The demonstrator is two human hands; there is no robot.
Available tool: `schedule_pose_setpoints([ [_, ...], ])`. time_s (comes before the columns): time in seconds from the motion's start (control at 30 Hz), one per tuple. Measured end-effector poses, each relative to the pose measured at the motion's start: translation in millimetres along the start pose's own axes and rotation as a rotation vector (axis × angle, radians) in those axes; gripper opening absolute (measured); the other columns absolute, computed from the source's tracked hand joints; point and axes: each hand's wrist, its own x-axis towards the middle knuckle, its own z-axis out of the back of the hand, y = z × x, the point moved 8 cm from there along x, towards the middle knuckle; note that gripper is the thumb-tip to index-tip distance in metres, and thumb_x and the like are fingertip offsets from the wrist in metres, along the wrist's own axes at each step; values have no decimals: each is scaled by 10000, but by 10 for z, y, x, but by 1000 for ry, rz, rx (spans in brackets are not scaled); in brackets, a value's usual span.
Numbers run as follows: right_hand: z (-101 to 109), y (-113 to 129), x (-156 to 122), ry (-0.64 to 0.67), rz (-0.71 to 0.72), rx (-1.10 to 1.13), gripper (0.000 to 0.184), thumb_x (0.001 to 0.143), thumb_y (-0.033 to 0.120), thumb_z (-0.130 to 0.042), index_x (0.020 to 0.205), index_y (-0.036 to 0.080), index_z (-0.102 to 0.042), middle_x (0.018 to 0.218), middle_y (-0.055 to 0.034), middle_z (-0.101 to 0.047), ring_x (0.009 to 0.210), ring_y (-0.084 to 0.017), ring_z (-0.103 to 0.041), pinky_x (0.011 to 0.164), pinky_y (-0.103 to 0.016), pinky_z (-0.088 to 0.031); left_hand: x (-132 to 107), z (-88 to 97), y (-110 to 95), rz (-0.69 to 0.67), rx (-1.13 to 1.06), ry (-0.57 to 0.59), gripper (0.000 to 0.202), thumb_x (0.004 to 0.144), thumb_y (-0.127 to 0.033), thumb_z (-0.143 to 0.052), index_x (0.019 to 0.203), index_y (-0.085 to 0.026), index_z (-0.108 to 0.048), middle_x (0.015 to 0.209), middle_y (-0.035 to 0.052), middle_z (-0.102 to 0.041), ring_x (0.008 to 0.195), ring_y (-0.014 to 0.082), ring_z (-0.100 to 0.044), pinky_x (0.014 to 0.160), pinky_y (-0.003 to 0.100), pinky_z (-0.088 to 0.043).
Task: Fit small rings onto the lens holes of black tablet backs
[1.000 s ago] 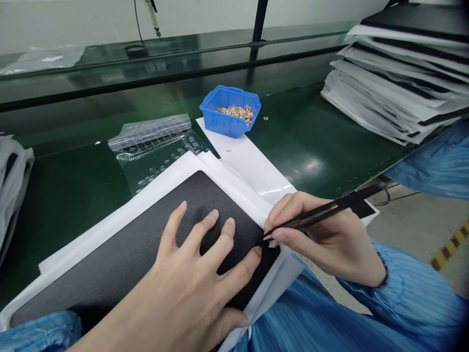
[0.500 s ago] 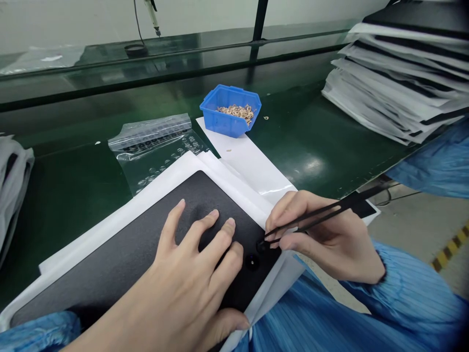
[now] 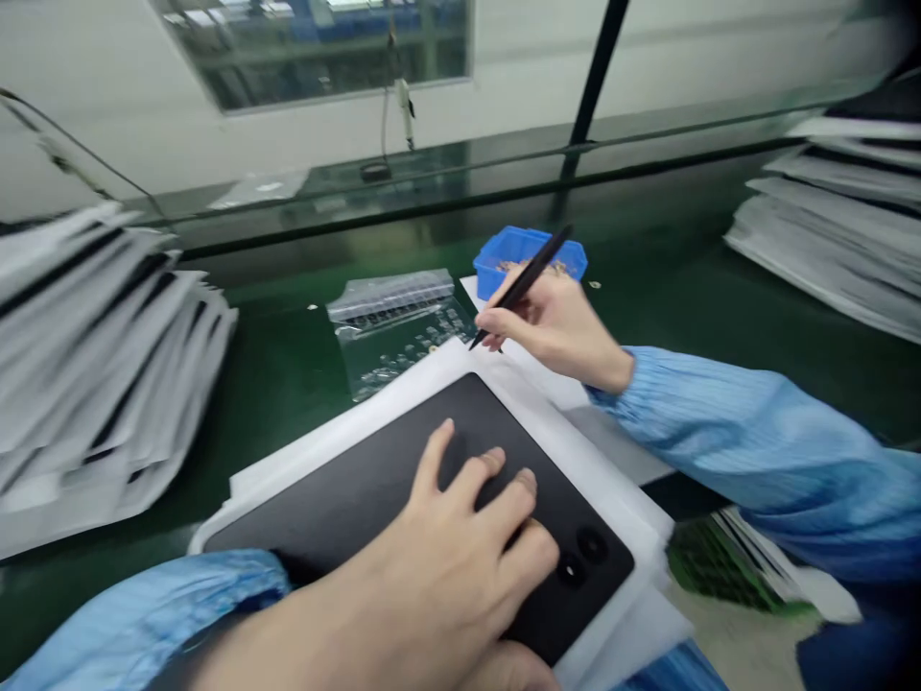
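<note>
Left hand (image 3: 460, 566) lies flat on a dark panel (image 3: 374, 489), fingers spread apart and pressing on the surface, not gripping anything. The panel sits on white sheets (image 3: 345, 461) on a green bench (image 3: 648, 297), angled toward the person. Two small round black dots (image 3: 591, 545) sit near the panel's corner, just beyond the left fingertips. Right hand (image 3: 551, 321), in a blue sleeve (image 3: 741, 441), is raised over the far edge of the sheets, its fingers closed together around black tweezers (image 3: 522, 285). The tweezer tips point down, touching nothing visible; whether they hold anything is too small to tell. Behind the hand are a blue bin (image 3: 568, 257) of small tan pieces and a clear zip bag (image 3: 395, 331) of small round pieces. Wrapped stacks (image 3: 93, 355) stand to the left, with more (image 3: 835, 240) to the right. Risks: a slip of the tweezers could scratch the panel, and a bumped dot could shift. The bag's strip shows dark print, too blurred to read; no brand is legible.
</note>
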Motion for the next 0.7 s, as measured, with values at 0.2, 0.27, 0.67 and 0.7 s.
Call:
schedule_pose_setpoints([
  [0.2,-740,-544,718,171,43,-96,225,735,358,-668,719,148,-590,678,-47,-657,636,-160,-635,606,-268,-505,1,-157,47,-21,33,-103,200,918,-248,-427,1084,-226,-537,1177,50,-580,1097,321,-517,913,681,-362],
  [0.27,-843,-634,762,200,71,-134,177,709,306,-681,689,152,-596,657,-34,-644,623,-154,-608,602,-265,-480,1,-176,45,-23,46,-173,214,924,-204,-382,1068,-224,-540,1161,50,-576,1062,310,-524,899,677,-373],
  [0.67,-169,-204,376,297,-34,-372,296,850,374,-501,682,148,-594,581,-6,-548,525,-105,-493,495,-225,-352,-47,228,954,398,-162,-159,350,835,-393,-598,1063,-141,-512,1104,101,-527,1039,257,-466,902,423,-423],
  [0.7,-136,-209,269,321,-54,-421,299,847,379,-508,667,153,-584,573,-1,-529,521,-102,-473,479,-222,-325,-79,212,1140,476,-215,-189,362,840,-391,-586,1078,-131,-503,1101,107,-527,1038,256,-473,885,414,-428],
])
